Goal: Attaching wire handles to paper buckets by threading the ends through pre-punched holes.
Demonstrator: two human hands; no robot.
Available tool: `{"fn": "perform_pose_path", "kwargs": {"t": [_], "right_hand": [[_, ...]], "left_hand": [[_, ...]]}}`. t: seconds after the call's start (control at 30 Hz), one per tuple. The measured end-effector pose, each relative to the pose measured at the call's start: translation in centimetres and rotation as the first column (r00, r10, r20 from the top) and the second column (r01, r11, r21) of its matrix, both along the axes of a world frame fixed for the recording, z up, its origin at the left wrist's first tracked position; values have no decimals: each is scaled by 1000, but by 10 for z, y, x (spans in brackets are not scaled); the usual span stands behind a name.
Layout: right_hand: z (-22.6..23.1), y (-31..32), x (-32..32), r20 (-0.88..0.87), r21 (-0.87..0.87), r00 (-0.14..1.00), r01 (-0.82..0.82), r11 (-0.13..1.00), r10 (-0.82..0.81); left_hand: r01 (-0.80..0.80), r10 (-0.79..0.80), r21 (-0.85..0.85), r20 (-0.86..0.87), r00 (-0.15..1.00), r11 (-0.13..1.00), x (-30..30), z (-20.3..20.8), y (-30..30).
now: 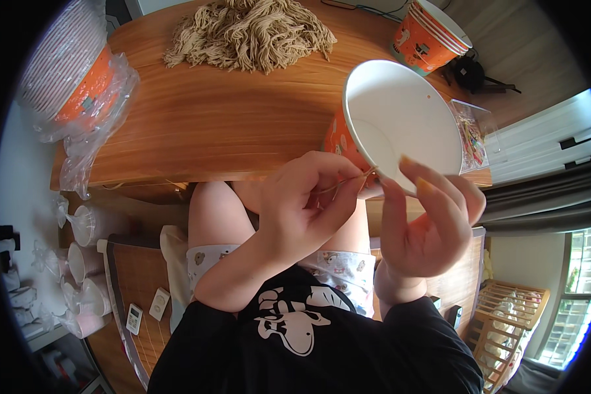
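A large paper bucket (400, 98), white inside and orange with printed figures outside, tilts at the table's front edge, its mouth toward me. A small hole shows in its wall near the far right rim. My left hand (302, 203) is closed, pinching a thin tan cord (369, 173) at the near rim; whether the cord runs through the wall there is hard to see. Just right of it my right hand (433, 220) has its fingers apart and curved. Its thumb tip is close to the cord and rim, and nothing shows between the fingers.
A heap of tan cords (256, 33) lies at the table's back. Nested orange buckets (427, 39) stand back right, and a plastic-wrapped bucket stack (72, 72) far left. A clear box (476, 134) of small colourful pieces sits right of the bucket. Bagged tubs (88, 262) stand lower left.
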State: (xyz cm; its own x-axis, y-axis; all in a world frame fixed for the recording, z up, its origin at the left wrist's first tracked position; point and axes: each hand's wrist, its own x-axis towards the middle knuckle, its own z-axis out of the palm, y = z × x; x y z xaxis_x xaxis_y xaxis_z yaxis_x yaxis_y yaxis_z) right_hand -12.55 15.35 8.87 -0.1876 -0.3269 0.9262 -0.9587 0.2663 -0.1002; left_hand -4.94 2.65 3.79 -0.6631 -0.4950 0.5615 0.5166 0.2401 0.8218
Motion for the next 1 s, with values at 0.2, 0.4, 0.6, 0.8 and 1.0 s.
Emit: {"fn": "perform_pose_path", "kwargs": {"t": [0.2, 0.4, 0.6, 0.8, 1.0], "right_hand": [[-6, 9, 6, 96, 139, 995, 15, 990, -29], [2, 6, 3, 18, 228, 999, 33, 973, -38], [7, 7, -1, -53, 275, 997, 62, 959, -49], [11, 7, 3, 10, 267, 999, 44, 963, -49], [10, 8, 3, 62, 250, 997, 31, 968, -48]], "left_hand": [[78, -72, 81, -73, 995, 994, -3, 2, 2], [31, -32, -11, -39, 999, 999, 2, 3, 0], [-145, 140, -176, -41, 989, 974, 4, 6, 2], [-246, 228, -253, -98, 969, 936, 1, 2, 0], [-274, 271, -246, -46, 962, 930, 3, 2, 1]]}}
